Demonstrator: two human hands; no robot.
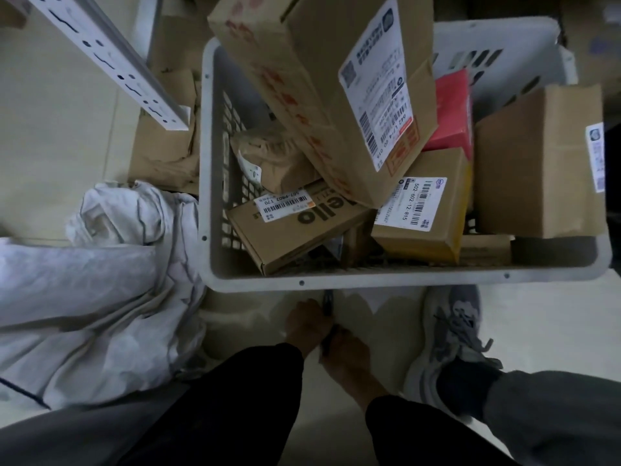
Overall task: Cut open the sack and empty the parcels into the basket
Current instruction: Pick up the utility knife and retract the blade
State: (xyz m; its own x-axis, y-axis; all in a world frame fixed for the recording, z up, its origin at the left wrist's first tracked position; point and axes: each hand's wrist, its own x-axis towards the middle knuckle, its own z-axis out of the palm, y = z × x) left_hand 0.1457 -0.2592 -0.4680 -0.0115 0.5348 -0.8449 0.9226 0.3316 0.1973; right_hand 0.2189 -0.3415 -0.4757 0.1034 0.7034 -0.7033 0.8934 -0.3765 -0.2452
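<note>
Both hands are clamped on one slim dark tool (328, 302), probably the cutter. The left hand (307, 326) curls round it higher up and the right hand (346, 351) lower, wrists together just under the basket (403, 279) near rim. My guess is they're closing the blade. The parcels (420, 210) fill the basket, and the sack (84, 297) lies slumped on the floor by its left edge.

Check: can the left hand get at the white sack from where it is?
Probably yes. The sack lies just left of the left hand, with nothing between them. But that hand and the right hand both seem to grip a dark tool.
</note>
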